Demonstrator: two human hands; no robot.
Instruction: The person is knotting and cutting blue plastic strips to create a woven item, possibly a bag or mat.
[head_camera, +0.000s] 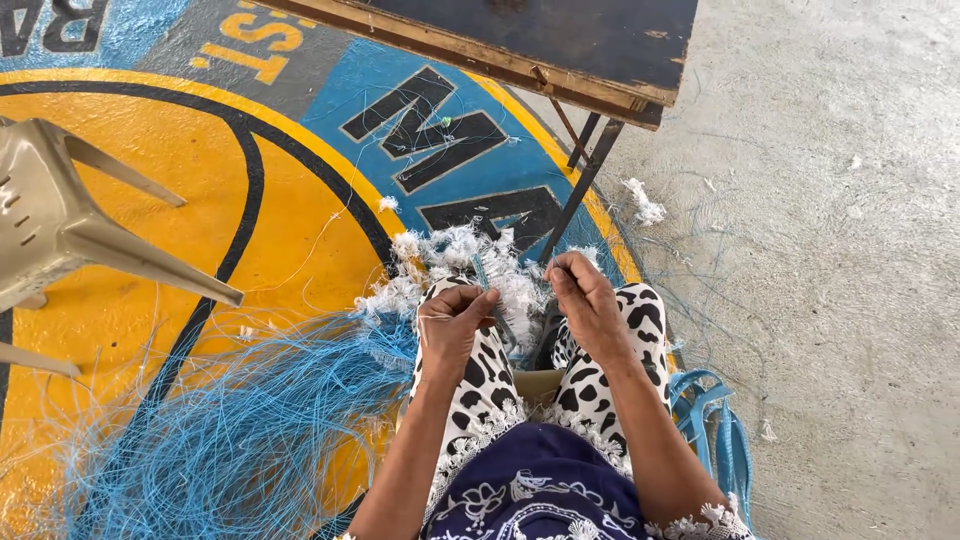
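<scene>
The left hand (452, 325) is curled shut, thumb pressed against the bent fingers, pinching a bundle of thin blue strands (492, 290) that runs up between the two hands; the right hand (590, 300) is likewise closed, its fingertips pinched together at its 10 o'clock edge, though the strand it nips is too fine to make out clearly. The two hands sit just beside each other above the knees, left at 9 o'clock of the right, with the blue strands passing through the gap between them. Both rest over legs clad in black-and-white spotted trousers (600, 385), and a dark blue garment with white lace trim (540, 480) covers the lap at 6 o'clock. Directly beyond the hands, at 12 o'clock, lies a heap of white frayed fluff (450, 262) on the floor. From the left hand toward 8 o'clock spreads a large loose tangle of blue fibre (240, 430), fanning across a painted floor mat in yellow, blue and black (300, 215). At 4 o'clock of the right hand, blue woven straps (715, 420) lie beside the leg. A dark wooden table (560, 40) on thin metal legs stands at 12 o'clock, a beige plastic chair (60, 215) lies tipped at 9 o'clock, and bare grey concrete (850, 260) fills the 3 o'clock side.
</scene>
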